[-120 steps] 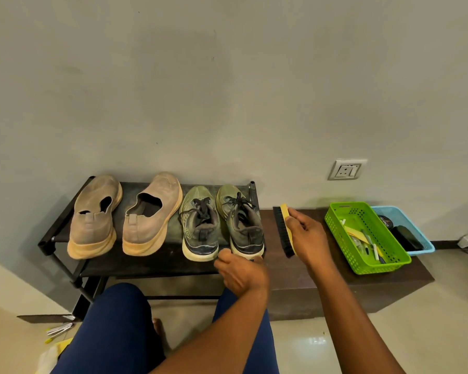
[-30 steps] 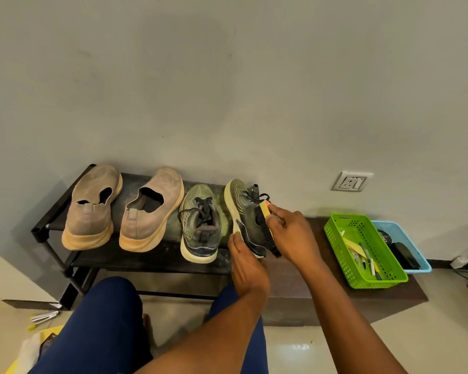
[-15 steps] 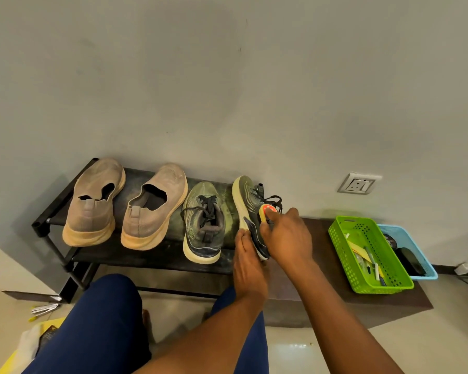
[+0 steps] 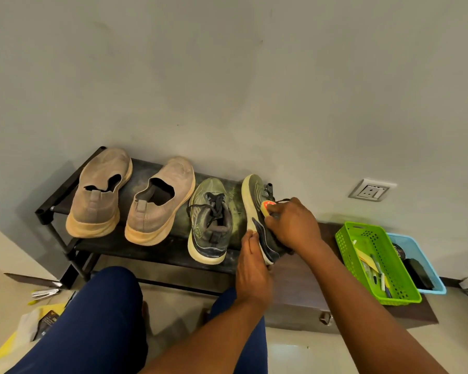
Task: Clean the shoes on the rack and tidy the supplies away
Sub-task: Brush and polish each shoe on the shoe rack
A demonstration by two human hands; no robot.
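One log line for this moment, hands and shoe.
left hand: steadies tilted sneaker | right hand: holds brush on sneaker | stage: brushing

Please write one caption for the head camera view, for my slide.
Left hand steadies a green sneaker tipped on its side on the rack; right hand holds a brush against it.
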